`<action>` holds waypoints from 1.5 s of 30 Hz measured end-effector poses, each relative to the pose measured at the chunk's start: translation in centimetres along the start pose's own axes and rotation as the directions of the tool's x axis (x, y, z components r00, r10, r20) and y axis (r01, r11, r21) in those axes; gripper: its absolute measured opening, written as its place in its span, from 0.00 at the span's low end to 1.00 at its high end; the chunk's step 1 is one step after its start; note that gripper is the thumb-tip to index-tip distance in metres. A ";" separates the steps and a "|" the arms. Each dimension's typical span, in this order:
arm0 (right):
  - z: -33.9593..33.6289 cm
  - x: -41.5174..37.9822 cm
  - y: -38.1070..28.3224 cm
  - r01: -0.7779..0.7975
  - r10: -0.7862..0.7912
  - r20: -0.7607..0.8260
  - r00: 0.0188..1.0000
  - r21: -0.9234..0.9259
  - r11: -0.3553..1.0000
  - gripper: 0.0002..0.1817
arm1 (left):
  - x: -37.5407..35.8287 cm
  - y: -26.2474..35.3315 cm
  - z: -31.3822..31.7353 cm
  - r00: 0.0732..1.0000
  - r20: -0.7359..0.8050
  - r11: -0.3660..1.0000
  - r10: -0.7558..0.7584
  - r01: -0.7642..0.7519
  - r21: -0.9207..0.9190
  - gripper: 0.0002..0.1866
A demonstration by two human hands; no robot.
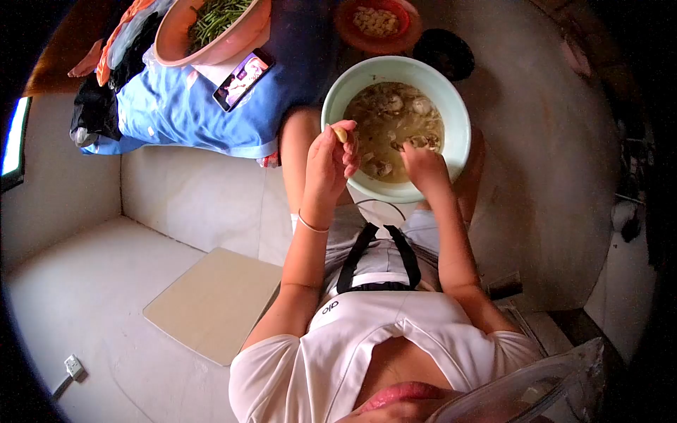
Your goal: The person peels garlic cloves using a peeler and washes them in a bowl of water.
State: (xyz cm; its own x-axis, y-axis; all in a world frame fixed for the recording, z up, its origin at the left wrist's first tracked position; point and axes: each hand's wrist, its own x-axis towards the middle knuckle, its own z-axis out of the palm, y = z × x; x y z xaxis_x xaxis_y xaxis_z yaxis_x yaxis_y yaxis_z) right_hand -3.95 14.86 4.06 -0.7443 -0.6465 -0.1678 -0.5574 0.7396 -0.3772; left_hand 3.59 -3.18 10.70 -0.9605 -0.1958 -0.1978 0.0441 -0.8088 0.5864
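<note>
My left hand (330, 161) is raised over the near left rim of a pale green basin (461, 134). Its thumb and fingers pinch a yellowish garlic clove (340, 134). Inside the basin, cloudy brownish water holds floating skins and several garlic bulbs (421, 106). My right hand (427, 169) reaches over the near right part of the basin, its fingertips drawn together low by the water next to some brown skins (423, 142). Whatever those fingers hold is hidden.
Beyond the basin, a red bowl (404, 20) contains pale peeled cloves (376, 22). A dark round object (443, 54) lies beside it. At the left, a blue cloth (190, 113) bears a phone (243, 79) and an orange basin (169, 39) of green beans (215, 20).
</note>
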 end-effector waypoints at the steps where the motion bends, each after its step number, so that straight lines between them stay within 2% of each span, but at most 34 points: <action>1: 0.2 -0.1 0.4 -0.062 0.048 0.060 0.997 0.269 0.961 0.11 | -0.1 0.1 -0.2 1.000 -0.006 1.000 -0.001 0.001 0.002 0.19; 2: -1.7 -0.2 -0.8 -0.059 0.045 0.061 0.997 0.270 0.961 0.11 | -0.1 0.2 -0.4 1.000 0.006 0.999 -0.007 0.008 -0.045 0.19; 3: -4.2 -1.0 -2.7 -0.105 0.021 0.126 0.992 0.711 0.695 0.11 | -0.2 0.2 -0.5 1.000 0.020 0.995 -0.018 0.020 -0.093 0.19; 4: -5.8 -1.8 -4.0 -0.163 -0.023 0.174 0.985 0.957 0.241 0.11 | -0.4 0.1 -0.5 0.999 0.018 0.995 -0.030 0.031 -0.096 0.19; 5: -6.3 -2.2 -4.6 -0.138 -0.094 0.151 0.984 0.982 0.129 0.10 | -0.4 0.1 -0.3 0.999 0.036 0.996 -0.014 0.017 -0.092 0.19; 7: -7.9 -2.6 -6.5 -0.123 -0.184 0.129 0.974 0.991 0.046 0.12 | -0.3 0.4 0.3 0.998 0.065 0.996 -0.003 0.009 -0.091 0.19; 9: -9.5 -2.7 -8.4 -0.174 -0.183 0.161 0.970 0.983 -0.056 0.11 | -0.9 0.8 0.8 0.998 0.066 0.996 0.024 -0.030 0.088 0.19; 11: -9.6 -2.4 -9.0 -0.136 -0.224 0.115 0.968 0.988 -0.078 0.12 | -1.5 0.9 1.2 0.998 0.061 0.995 0.002 -0.008 0.096 0.20; 13: -9.6 -2.2 -9.1 -0.155 -0.255 0.124 0.959 0.982 -0.106 0.12 | -1.9 1.0 2.0 0.996 0.062 0.961 0.060 -0.074 0.266 0.21; 15: -9.7 -2.1 -9.3 -0.159 -0.266 0.127 0.956 0.982 -0.103 0.12 | -2.3 1.1 1.9 0.995 0.085 0.958 0.047 -0.069 0.278 0.21; 17: -9.7 -2.0 -9.4 -0.220 -0.269 0.186 0.945 0.970 -0.103 0.13 | -2.2 0.5 1.3 0.982 0.152 0.937 0.112 -0.155 0.312 0.20; 19: -9.5 -2.0 -9.5 -0.199 -0.280 0.158 0.947 0.972 -0.125 0.13 | -2.3 0.3 1.7 0.983 0.117 0.927 0.143 -0.174 0.333 0.17; 21: -9.7 -2.2 -9.5 -0.231 -0.273 0.197 0.942 0.968 -0.098 0.13 | -2.3 0.2 2.0 0.974 0.091 0.877 0.207 -0.226 0.425 0.16; 23: -9.3 -2.2 -9.4 -0.206 -0.282 0.167 0.945 0.972 -0.115 0.13 | -2.4 0.0 1.6 0.975 0.073 0.897 0.208 -0.220 0.384 0.14; 26: -9.3 -2.3 -9.3 -0.223 -0.302 0.168 0.939 0.962 -0.159 0.13 | -2.2 0.1 1.2 0.973 0.132 0.876 0.191 -0.230 0.424 0.14; 28: -9.5 -2.3 -9.4 -0.214 -0.286 0.164 0.944 0.965 -0.152 0.13 | -2.1 -0.1 1.5 0.948 0.159 0.830 0.275 -0.318 0.458 0.14; 32: -9.3 -2.5 -9.4 -0.215 -0.279 0.163 0.946 0.962 -0.166 0.13 | -2.3 0.0 2.3 0.950 0.152 0.847 0.274 -0.313 0.429 0.15; 34: -9.4 -2.7 -9.4 -0.216 -0.265 0.173 0.949 0.966 -0.142 0.13 | -2.4 -0.3 2.7 0.937 0.130 0.841 0.326 -0.350 0.413 0.16; 38: -9.2 -2.9 -9.2 -0.225 -0.255 0.180 0.950 0.962 -0.157 0.13 | -2.5 -0.3 2.2 0.948 0.158 0.849 0.277 -0.319 0.422 0.16; 41: -9.0 -2.9 -9.2 -0.216 -0.242 0.171 0.955 0.961 -0.173 0.12 | -2.5 -0.4 2.8 0.934 0.111 0.817 0.341 -0.353 0.456 0.16; 43: -9.1 -2.9 -9.1 -0.213 -0.250 0.167 0.954 0.962 -0.171 0.12 | -2.7 0.0 2.8 0.959 0.112 0.864 0.260 -0.283 0.418 0.16; 45: -9.0 -2.9 -9.1 -0.214 -0.256 0.163 0.953 0.959 -0.186 0.12 | -2.6 -0.3 2.9 0.963 0.091 0.888 0.252 -0.267 0.373 0.16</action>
State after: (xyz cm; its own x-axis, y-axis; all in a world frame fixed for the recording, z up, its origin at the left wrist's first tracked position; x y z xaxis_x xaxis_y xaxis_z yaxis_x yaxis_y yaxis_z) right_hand -0.03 11.69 16.23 -0.5067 -0.8358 -0.2115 0.6157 -0.1791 -0.7674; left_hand 5.33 -0.85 13.31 -0.9392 -0.3421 0.0285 0.1936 -0.4591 0.8670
